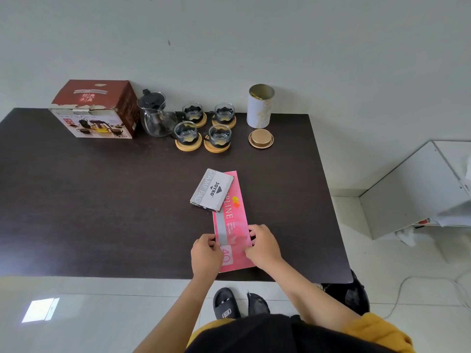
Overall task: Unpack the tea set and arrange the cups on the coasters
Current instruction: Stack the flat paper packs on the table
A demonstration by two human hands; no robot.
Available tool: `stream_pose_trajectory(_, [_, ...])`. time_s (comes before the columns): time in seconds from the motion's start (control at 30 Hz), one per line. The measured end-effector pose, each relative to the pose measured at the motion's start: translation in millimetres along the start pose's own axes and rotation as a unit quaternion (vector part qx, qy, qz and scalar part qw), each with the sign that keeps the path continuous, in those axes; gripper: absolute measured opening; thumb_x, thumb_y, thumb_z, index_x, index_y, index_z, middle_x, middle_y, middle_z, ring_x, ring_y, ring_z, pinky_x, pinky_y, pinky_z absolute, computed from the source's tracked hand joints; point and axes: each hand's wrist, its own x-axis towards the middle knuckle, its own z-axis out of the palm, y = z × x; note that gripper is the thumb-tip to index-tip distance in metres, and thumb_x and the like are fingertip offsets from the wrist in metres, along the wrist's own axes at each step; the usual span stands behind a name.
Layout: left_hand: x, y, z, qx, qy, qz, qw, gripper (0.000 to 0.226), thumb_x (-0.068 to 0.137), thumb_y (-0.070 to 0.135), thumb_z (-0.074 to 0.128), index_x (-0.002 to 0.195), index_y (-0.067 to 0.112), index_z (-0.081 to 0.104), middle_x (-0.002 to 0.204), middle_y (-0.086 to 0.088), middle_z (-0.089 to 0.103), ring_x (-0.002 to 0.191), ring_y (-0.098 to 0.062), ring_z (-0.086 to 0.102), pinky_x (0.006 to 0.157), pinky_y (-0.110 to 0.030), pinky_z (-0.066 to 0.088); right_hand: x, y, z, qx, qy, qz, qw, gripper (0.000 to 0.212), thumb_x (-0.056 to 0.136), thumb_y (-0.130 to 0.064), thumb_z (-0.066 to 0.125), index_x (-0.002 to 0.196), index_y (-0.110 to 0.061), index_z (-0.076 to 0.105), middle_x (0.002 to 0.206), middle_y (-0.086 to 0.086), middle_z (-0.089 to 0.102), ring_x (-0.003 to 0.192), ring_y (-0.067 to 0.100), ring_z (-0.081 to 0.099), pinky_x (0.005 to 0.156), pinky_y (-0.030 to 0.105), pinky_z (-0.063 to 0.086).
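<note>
Both hands' fingers (212,242) gripping pink packet (233,225), stamp pad box (212,190) overlapping it, cups (219,135) on coasters (188,146) behind

Dark matt wood grain is shown by the desk (102,200). Clear glossy glass is seen in the teapot (155,118) and cups (187,132), set on pale cork-like coasters (188,146). Torn cardboard edges the box (94,110); the pink packet (233,225) looks glossy.

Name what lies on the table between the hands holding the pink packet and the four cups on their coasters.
In the head view, a grey stamp pad box lies there, partly on the pink packet that the left hand and right hand hold; beyond it, bare table up to the cups.
</note>
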Motion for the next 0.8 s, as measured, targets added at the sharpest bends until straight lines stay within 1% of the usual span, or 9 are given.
stream_pose_trajectory(0.07, [-0.7,0.4,0.1,-0.006,0.000,-0.004,1.000,0.013,0.092,0.014,0.056,0.104,0.016,0.059,0.103,-0.002,0.063,0.087,-0.015,0.062,0.060,-0.022,0.049,1.3,0.1,-0.5,-0.012,-0.007,0.004,1.000,0.046,0.078,-0.007,0.065,0.121,-0.022,0.057,0.113,-0.001,0.052,0.091,0.016,0.059,0.064,0.023,0.047])
stream_pose_trajectory(0.13, [-2.5,2.3,-1.2,-0.009,-0.002,-0.004,1.000,0.011,0.092,0.012,0.055,0.103,0.015,0.059,0.101,-0.002,0.062,0.086,-0.015,0.061,0.056,-0.019,0.046,3.0,1.6,-1.9,-0.008,-0.017,0.013,1.000,0.050,0.078,-0.008,0.067,0.123,-0.025,0.054,0.111,-0.002,0.054,0.091,0.014,0.058,0.061,0.021,0.043])
stream_pose_trajectory(0.3, [-3.4,4.3,-3.5,-0.010,-0.006,-0.003,1.000,0.010,0.092,0.012,0.056,0.092,0.022,0.053,0.093,0.002,0.061,0.083,-0.015,0.062,0.055,-0.019,0.047,4.6,6.4,-3.2,0.034,-0.026,0.034,0.998,0.054,0.077,-0.008,0.071,0.125,-0.027,0.054,0.105,-0.002,0.061,0.095,0.015,0.060,0.062,0.022,0.045])
stream_pose_trajectory(0.43, [-3.7,6.8,-6.0,-0.009,-0.017,0.004,1.000,0.008,0.092,0.012,0.056,0.091,0.019,0.054,0.087,0.004,0.059,0.082,-0.015,0.062,0.053,-0.018,0.045,6.1,8.1,-1.5,0.055,-0.032,0.042,0.997,0.054,0.078,-0.006,0.071,0.125,-0.025,0.053,0.109,0.001,0.061,0.099,0.018,0.060,0.065,0.023,0.049])
stream_pose_trajectory(0.53, [-2.8,7.7,-8.9,-0.013,-0.033,0.000,0.999,0.007,0.091,0.012,0.057,0.091,0.018,0.054,0.087,0.004,0.060,0.084,-0.016,0.063,0.053,-0.017,0.044,8.5,8.4,-4.1,0.058,-0.051,0.040,0.996,0.051,0.080,-0.008,0.071,0.125,-0.023,0.051,0.105,0.001,0.061,0.095,0.016,0.061,0.064,0.023,0.049])
stream_pose_trajectory(0.6, [1.6,9.5,-12.1,-0.008,-0.054,-0.005,0.999,0.008,0.090,0.011,0.057,0.092,0.017,0.053,0.087,0.003,0.061,0.088,-0.018,0.063,0.055,-0.018,0.044,13.1,6.1,-9.0,0.055,-0.065,0.045,0.995,0.042,0.082,-0.017,0.072,0.119,-0.021,0.052,0.097,0.000,0.063,0.087,0.013,0.062,0.064,0.024,0.049])
stream_pose_trajectory(0.67, [9.2,14.8,-17.9,-0.002,-0.066,-0.019,0.998,0.011,0.088,0.012,0.056,0.099,0.014,0.054,0.094,-0.002,0.062,0.089,-0.019,0.059,0.061,-0.022,0.043,21.6,0.3,-16.2,0.022,-0.066,0.053,0.996,0.035,0.083,-0.029,0.071,0.112,-0.021,0.054,0.095,-0.002,0.064,0.083,0.012,0.063,0.070,0.029,0.053])
stream_pose_trajectory(0.73, [19.7,23.7,-25.4,-0.003,-0.054,-0.026,0.998,0.030,0.087,0.017,0.058,0.115,0.007,0.052,0.110,-0.008,0.058,0.092,-0.018,0.053,0.073,-0.026,0.041,33.6,-7.0,-22.4,-0.027,-0.055,0.056,0.997,0.035,0.084,-0.033,0.069,0.114,-0.020,0.055,0.104,-0.002,0.063,0.089,0.013,0.062,0.079,0.032,0.054])
stream_pose_trajectory(0.8, [32.6,34.5,-32.8,-0.004,-0.024,-0.024,0.999,0.045,0.086,0.022,0.061,0.124,0.004,0.045,0.121,-0.013,0.049,0.099,-0.023,0.050,0.082,-0.032,0.040,45.9,-16.2,-27.4,-0.042,-0.046,0.056,0.997,0.040,0.086,-0.032,0.066,0.121,-0.017,0.054,0.114,0.000,0.061,0.093,0.014,0.059,0.081,0.031,0.052])
